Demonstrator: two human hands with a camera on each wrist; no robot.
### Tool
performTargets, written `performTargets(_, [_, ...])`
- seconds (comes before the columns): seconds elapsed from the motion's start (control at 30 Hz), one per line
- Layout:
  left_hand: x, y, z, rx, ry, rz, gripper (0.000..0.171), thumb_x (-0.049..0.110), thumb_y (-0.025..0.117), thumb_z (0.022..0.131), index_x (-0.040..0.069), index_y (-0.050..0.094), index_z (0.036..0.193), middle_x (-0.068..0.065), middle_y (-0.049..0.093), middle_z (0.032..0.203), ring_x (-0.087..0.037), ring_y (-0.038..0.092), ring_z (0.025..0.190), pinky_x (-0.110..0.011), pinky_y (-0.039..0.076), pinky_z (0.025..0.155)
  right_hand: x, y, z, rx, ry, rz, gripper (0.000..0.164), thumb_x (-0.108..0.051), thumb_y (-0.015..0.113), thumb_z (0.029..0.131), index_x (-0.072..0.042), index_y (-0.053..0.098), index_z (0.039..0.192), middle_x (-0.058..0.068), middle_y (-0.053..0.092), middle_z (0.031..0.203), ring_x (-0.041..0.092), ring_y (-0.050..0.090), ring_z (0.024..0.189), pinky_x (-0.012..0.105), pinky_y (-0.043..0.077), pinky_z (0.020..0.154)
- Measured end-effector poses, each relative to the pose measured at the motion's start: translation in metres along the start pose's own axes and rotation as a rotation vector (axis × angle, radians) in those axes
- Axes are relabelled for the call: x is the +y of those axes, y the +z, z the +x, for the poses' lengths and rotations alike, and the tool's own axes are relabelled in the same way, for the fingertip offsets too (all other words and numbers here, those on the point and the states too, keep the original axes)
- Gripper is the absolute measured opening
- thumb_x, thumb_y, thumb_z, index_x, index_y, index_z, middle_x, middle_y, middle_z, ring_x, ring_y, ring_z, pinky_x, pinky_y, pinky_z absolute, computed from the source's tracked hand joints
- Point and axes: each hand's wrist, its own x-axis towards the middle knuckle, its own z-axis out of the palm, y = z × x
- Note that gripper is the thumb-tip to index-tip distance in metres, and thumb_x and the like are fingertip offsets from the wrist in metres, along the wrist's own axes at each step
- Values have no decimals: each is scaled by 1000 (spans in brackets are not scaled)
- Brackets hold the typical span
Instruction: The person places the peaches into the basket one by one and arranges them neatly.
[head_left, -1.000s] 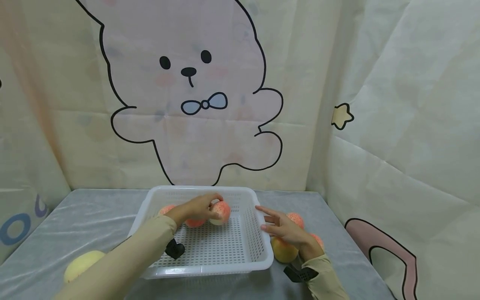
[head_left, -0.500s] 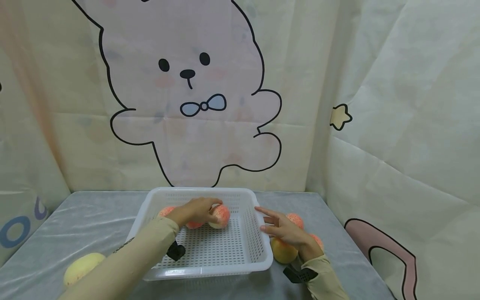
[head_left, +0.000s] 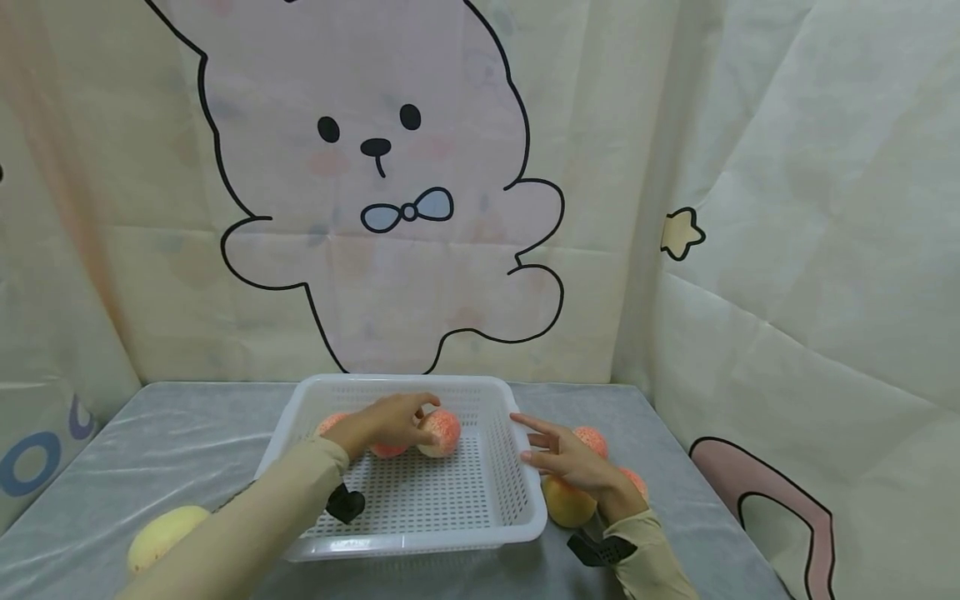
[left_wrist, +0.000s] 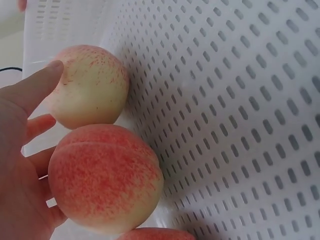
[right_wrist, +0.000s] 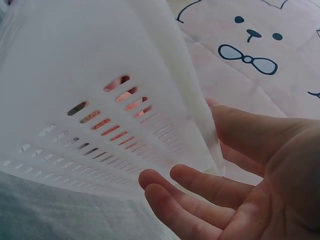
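A white plastic basket [head_left: 405,543] with slotted walls stands on the table. Three peaches sit inside: one by the fingertips [head_left: 440,433], one partly under the palm [head_left: 389,451], one farther left [head_left: 331,422]. My left hand [head_left: 384,420] reaches over them. In the left wrist view its thumb is at the pale side of the far peach [left_wrist: 95,95], the fingers spread apart; a redder peach [left_wrist: 105,180] lies nearer. My right hand [head_left: 573,460] touches the basket's right side from outside, its fingers fairly straight against the slotted wall [right_wrist: 75,65].
Right of the basket, partly behind my right hand, lie a yellow-orange fruit [head_left: 567,502] and two reddish fruits, one farther back [head_left: 592,439] and one by the wrist [head_left: 636,481]. A pale yellow fruit [head_left: 165,535] rests at the front left. Printed curtains enclose the grey-covered table [head_left: 202,425].
My left hand's fingers have lifted and loosened from the peach at the right, and the hand has drawn slightly left. That peach stays in place. My right hand holds its position.
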Motion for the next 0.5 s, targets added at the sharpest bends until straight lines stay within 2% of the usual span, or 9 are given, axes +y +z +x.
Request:
performTargets(0.17, [-4, -4, -4, 29, 11, -27, 62, 38, 74, 91, 17, 53, 144, -12, 65, 130, -28, 65, 111, -49, 52, 94, 0, 0, 0, -11, -5, 9, 70, -9, 56, 103, -3, 18, 161, 38, 44, 149, 23, 66, 118, 38, 60, 91])
performTargets(0.37, [-8, -12, -9, 92, 44, -80, 55, 32, 71, 94, 11, 54, 142, -19, 64, 132, -25, 69, 102, -47, 55, 91, -1, -1, 0, -13, -10, 9, 69, -8, 55, 103, -3, 18, 161, 39, 43, 148, 22, 66, 117, 37, 60, 91])
performTargets(0.5, [-9, -16, -13, 118, 45, -101, 51, 30, 68, 96, 10, 54, 141, -21, 63, 134, -27, 70, 106, -47, 55, 93, -3, -1, -1, -5, -1, 5, 69, -9, 56, 103, -3, 19, 161, 37, 43, 149, 24, 66, 119, 38, 59, 92])
